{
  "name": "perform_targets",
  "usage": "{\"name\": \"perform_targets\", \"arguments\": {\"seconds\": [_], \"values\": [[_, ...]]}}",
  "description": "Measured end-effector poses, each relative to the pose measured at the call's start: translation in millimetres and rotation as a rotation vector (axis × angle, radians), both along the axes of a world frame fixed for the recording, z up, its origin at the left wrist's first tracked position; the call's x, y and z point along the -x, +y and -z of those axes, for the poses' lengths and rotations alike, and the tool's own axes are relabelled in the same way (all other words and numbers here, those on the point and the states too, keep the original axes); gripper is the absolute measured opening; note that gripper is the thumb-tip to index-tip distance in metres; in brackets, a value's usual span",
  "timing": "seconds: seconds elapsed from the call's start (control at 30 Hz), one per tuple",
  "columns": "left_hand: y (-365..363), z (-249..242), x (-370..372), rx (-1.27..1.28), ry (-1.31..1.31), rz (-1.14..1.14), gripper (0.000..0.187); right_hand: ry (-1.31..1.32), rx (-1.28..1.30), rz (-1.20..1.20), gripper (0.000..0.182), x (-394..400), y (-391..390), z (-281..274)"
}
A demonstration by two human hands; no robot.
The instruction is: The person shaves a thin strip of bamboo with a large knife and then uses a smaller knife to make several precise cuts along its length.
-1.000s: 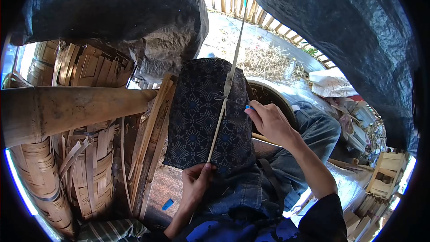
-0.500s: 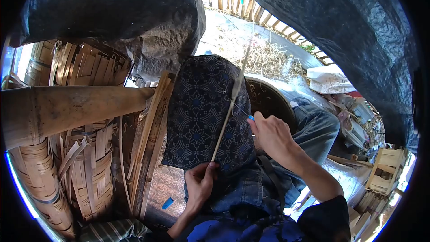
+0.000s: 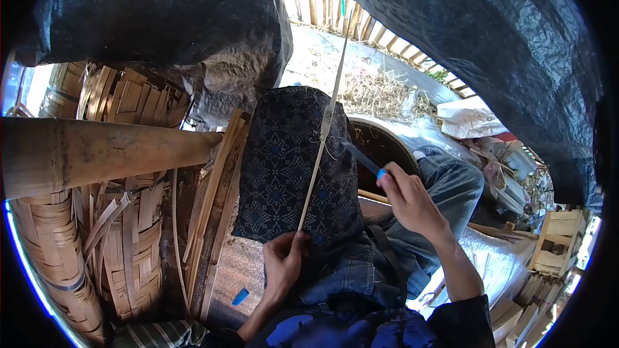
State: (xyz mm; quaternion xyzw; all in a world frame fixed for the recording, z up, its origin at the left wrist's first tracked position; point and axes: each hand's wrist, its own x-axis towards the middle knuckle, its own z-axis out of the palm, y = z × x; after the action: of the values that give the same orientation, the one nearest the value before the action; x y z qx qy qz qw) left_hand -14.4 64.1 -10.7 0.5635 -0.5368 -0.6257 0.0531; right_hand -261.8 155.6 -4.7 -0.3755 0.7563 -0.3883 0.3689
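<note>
Bamboo pole (image 3: 97,151) and woven baskets (image 3: 122,245) at left. The left hand (image 3: 284,264) pinches the lower end of a thin bamboo strip (image 3: 322,132), which runs upward across a patterned cloth (image 3: 290,161) draped over the knee. The right hand (image 3: 409,203) grips a blue-handled knife (image 3: 364,161), blade pointing toward the strip.

Outdoor work spot, bright daylight. Black plastic tarp (image 3: 503,32) overhead, upper left and right of frame. Bamboo fence (image 3: 329,0) at top centre, dry straw (image 3: 380,90) on ground below it. Thick bamboo pole (image 3: 97,151) horizontal at left, woven bamboo baskets (image 3: 122,251) beneath. Wooden crates (image 3: 558,235) at lower right.
</note>
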Motion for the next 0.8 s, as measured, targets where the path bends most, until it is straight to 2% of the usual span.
{"name": "perform_targets", "arguments": {"seconds": [0.03,0.1,0.17,0.47,0.6,0.7,0.77,0.8], "values": [[0,0,0,0.008,0.006,-0.002,0.027,0.153,-0.013,-0.033,0.027,-2,-14,-11],[2,0,0,0.011,0.008,-0.013,0.027,0.183,-0.09,-0.08,0.023,-1,-31,-11],[3,-1,0,0.012,0.012,-0.028,0.027,0.484,-0.01,-0.186,0.023,-1,-41,1],[5,1,-1,0.036,0.009,-0.01,0.026,0.771,-0.403,-0.32,0.015,-20,-67,-26],[8,7,-2,0.09,-0.005,0.016,0.025,0.817,-0.414,-0.372,0.015,-13,-81,-38],[7,3,-2,0.099,-0.021,0.03,0.024,0.73,-0.465,-0.484,0.025,1,-89,-34],[8,2,-1,0.091,-0.028,0.03,0.023,0.506,-0.553,-0.608,0.035,21,-90,-29],[9,2,0,0.1,-0.021,0.013,0.025,0.448,-0.402,-0.552,0.043,39,-77,-5]]}}
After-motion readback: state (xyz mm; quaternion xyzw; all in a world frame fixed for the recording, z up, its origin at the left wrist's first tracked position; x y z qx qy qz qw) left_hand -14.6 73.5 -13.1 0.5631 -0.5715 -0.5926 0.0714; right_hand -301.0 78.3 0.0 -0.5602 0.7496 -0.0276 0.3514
